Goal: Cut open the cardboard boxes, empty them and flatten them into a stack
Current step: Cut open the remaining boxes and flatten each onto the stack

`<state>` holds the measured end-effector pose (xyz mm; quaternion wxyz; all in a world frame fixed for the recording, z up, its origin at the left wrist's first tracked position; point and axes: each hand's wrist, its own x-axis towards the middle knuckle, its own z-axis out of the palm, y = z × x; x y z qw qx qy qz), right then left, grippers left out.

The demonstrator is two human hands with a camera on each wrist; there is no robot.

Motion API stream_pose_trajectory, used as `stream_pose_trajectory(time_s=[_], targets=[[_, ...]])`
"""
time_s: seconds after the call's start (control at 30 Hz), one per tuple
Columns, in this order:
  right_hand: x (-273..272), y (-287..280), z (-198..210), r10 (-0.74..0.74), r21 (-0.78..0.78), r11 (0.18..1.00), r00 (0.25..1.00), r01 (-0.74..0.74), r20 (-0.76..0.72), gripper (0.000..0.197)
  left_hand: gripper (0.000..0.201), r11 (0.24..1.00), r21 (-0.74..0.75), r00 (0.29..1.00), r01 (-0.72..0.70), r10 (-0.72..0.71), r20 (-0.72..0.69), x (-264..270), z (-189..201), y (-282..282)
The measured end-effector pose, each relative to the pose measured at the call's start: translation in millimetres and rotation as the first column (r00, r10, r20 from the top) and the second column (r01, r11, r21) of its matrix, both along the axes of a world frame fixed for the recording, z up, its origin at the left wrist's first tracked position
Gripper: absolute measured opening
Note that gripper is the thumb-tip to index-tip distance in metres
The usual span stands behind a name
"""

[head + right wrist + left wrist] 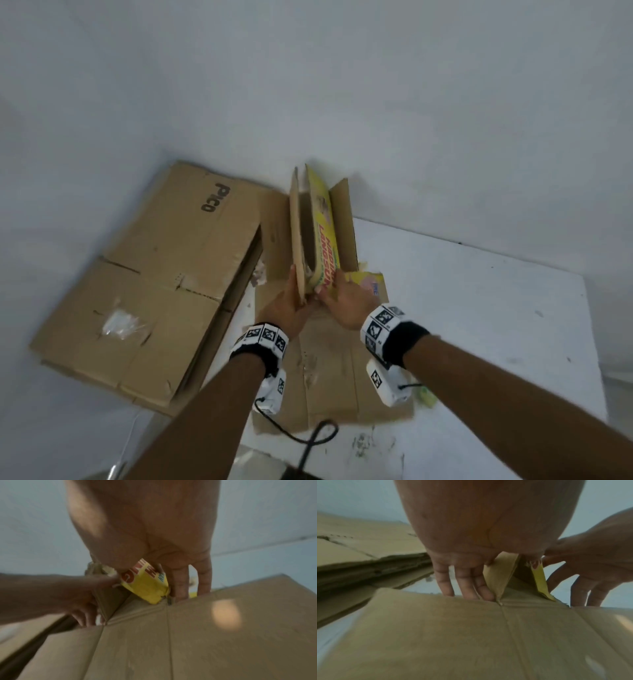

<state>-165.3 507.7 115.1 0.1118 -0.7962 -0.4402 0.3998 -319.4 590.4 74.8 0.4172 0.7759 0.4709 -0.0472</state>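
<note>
Nearest to us, our two forearms reach forward over a white table, each wrist wearing a band with black-and-white markers and a small white camera unit slung beneath. Under them a flattened brown sheet of cardboard lies on the table, creased and scuffed, with a black cable looping across its near edge. Our left hand presses against the brown outer side of a box that stands on edge, nearly collapsed; from the left wrist camera its fingers are straight and close together, pointing down along the panel to the sheet below. Our right hand lies against the opposite side, which is yellow with red lettering; from the right wrist view its fingers are straight and slightly apart, with the thumb against the printed face. The two hands squeeze the box between them, so that only a narrow gap shows between its walls. Just right of the box a plain brown flap stands up, and a small yellow printed piece lies near the right hand. To the left, a stack of flattened boxes rests tilted beside the table, the top one marked PICO and carrying a patch of torn clear tape. Beyond everything is a plain white wall.
</note>
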Motion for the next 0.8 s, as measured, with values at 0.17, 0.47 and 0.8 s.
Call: stream_pose_trajectory(time_s=[0.17, 0.47, 0.8], targets=[[-10.1, -50.5, -70.0, -0.081, -0.078, 0.994, 0.996, 0.078, -0.035, 0.07, 0.062, 0.999, 0.045, 0.966, 0.024, -0.011, -0.257, -34.8, -44.2, -30.4], [8.6, -99.3, -79.4, -0.874, 0.197, 0.483, 0.483, 0.853, 0.05, 0.024, 0.08, 0.826, 0.199, 0.83, -0.526, 0.55, -0.088, -76.8, -57.0, -1.9], [-59.0, -200.4, -125.6, 0.391, -0.244, 0.913, 0.871, -0.327, 0.296, 0.116, 0.129, 0.813, 0.19, 0.784, 0.551, -0.426, -0.45, -129.2, -94.1, -138.4]])
